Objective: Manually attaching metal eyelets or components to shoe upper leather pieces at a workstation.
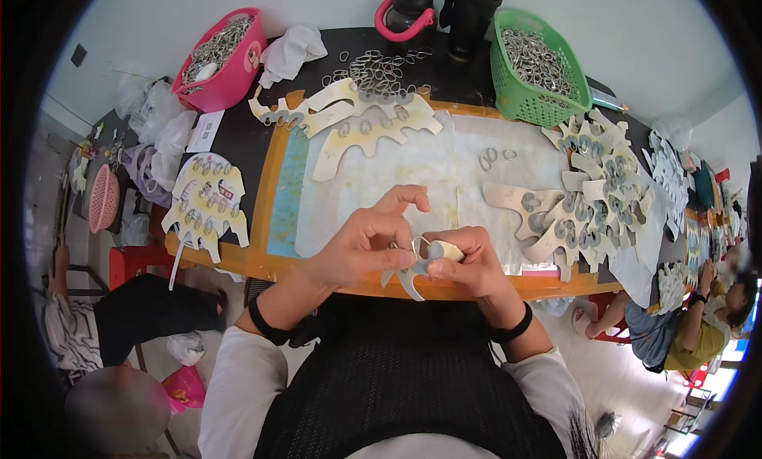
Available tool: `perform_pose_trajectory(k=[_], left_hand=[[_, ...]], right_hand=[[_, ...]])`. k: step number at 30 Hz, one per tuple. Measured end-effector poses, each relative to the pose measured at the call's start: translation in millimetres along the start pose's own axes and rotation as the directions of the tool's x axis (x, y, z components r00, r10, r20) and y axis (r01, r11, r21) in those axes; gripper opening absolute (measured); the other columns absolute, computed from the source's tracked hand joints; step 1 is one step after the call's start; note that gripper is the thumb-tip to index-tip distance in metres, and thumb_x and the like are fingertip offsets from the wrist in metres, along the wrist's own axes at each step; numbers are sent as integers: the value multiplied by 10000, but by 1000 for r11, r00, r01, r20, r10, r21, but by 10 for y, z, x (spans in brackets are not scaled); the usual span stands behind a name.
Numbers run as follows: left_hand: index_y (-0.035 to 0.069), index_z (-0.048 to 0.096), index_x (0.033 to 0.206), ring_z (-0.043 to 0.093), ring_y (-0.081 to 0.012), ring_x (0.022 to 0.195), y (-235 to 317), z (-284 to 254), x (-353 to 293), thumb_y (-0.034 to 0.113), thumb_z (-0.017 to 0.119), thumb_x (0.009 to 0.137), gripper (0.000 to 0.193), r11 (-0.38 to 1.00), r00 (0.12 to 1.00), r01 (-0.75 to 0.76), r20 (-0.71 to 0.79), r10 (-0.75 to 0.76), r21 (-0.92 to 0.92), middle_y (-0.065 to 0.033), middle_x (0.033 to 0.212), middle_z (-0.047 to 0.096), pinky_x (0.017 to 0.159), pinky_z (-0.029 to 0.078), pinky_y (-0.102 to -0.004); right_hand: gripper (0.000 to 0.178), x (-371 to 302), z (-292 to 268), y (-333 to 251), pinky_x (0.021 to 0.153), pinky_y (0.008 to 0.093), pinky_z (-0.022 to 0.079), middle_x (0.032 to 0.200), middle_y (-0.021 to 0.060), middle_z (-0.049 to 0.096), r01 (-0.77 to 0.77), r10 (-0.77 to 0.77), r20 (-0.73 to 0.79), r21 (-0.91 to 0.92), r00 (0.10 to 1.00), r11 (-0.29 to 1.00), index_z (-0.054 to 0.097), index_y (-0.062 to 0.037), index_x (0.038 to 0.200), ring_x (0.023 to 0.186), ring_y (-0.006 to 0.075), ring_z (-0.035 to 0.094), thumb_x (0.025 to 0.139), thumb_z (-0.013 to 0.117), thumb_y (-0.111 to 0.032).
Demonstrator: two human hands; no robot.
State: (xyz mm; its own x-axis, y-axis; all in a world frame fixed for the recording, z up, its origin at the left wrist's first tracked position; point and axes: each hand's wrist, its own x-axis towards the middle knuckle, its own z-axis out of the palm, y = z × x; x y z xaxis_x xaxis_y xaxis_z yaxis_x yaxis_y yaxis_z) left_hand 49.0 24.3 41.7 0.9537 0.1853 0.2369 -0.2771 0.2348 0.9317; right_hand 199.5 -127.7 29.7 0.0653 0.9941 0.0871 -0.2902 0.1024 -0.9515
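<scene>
Close to the table's front edge, my hands meet over a small cream cut-out piece [447, 252] with grey patches and curved prongs. My right hand [478, 260] pinches this piece between thumb and fingers. A metal ring [421, 242] stands up at the piece's patch, by the thumb and fingertips of my left hand [367, 238]. The left thumb presses there while one finger arches up free. Whether the ring is through the piece is hidden by the fingers. Beyond my hands lie larger cream cut-outs [373, 129] with rings on their grey patches.
Loose metal rings [375, 71] are scattered at the back. A pink basket [246, 66] and a green basket [520, 94] hold more. Cut-out pieces with rings [583, 213] pile up at right; another batch [208, 201] lies left. Other people sit on both sides.
</scene>
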Motion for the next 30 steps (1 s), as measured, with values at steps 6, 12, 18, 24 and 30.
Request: perform_pose_trajectory(k=[6,12,18,24,30], left_hand=[[8,645,762,543,-207,1062,-40,-128,-107,143,524,936,251,941,926,-102,-316,209,323,-149,1099,583,867,413,-311],[25,608,781,528,-96,613,139,346,-537,250,544,958,293,921,933,359,-40,-358,152,-35,720,600,579,416,-236],[5,633,944,530,-64,686,-407,451,-362,263,645,933,259,910,846,150,-426,-321,-387,6,778,596,609,409,-214],[-17,649,1043,567,-56,795,-274,526,-173,100,637,931,162,990,779,9,-620,-97,-143,-1,902,642,718,481,-237],[-7,624,1010,565,-70,860,-252,392,-231,67,620,937,104,996,860,-87,-502,89,28,-8,961,613,749,484,-245]], right_hand=[[269,-13,113,158,596,276,416,759,67,559,66,-3,-303,198,953,978,628,38,790,664,145,524,842,722,-209],[164,1,108,337,679,243,454,801,8,606,149,-107,-257,150,960,977,653,32,881,758,77,551,901,664,-131],[166,40,282,133,642,246,428,774,19,568,231,-241,-266,-69,933,970,624,19,853,714,100,519,902,657,-135],[175,47,178,181,591,277,385,735,51,533,319,-424,-160,-442,892,838,613,16,860,645,129,458,861,693,-140],[296,3,229,9,616,286,369,769,52,553,119,-257,-280,-429,925,896,590,24,824,685,130,467,898,652,-255]])
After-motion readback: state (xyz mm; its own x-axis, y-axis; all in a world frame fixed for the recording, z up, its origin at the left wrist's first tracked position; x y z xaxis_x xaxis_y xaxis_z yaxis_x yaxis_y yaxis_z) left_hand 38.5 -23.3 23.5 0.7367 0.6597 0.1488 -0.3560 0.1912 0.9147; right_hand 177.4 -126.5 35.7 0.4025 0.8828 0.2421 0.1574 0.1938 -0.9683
